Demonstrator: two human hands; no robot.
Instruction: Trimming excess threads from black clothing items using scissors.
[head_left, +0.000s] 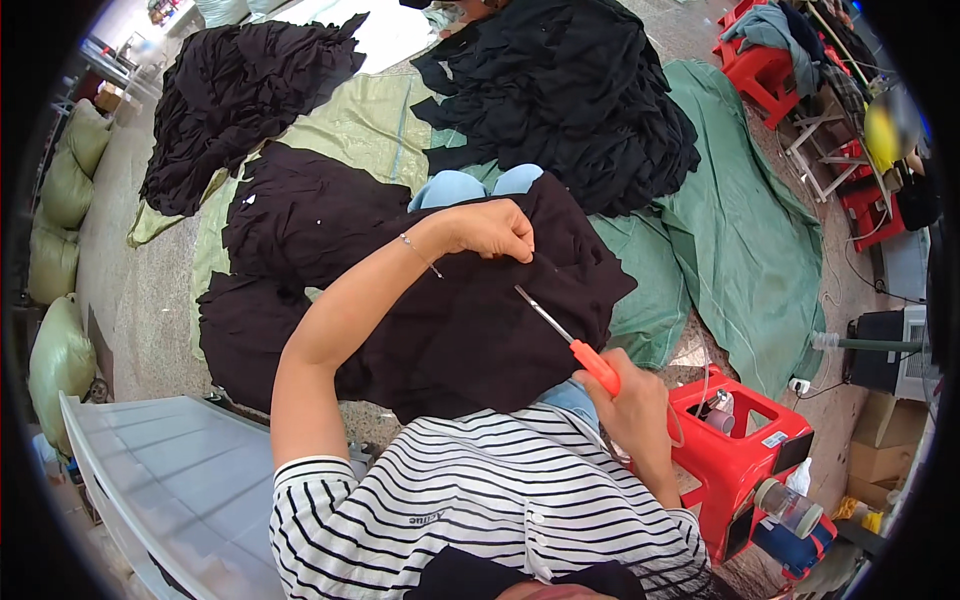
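Dark cloth [450, 340]: likely soft, limp; grip right edge. Left hand [490, 230]: fingertips pressed together, catch unclear; right hand [638, 405]: fingers round orange-handled tool [594, 366].

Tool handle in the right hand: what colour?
Tool handle is bright orange-red; the head view shows it best.

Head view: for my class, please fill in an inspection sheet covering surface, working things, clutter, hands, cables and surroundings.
Surface: dark cloth across the lap; green sheet and pale yellow sheet on the floor.
Working things: red-handled tool, metal shaft over the dark cloth.
Clutter: black pile and dark brown pile ahead; clear jar by the red stool.
Left hand: fingertips pinched together; anything between them is too small to tell.
Right hand: grips the red-handled tool.
Cables: thin dark cable, far right.
Surroundings: pale sacks, left.
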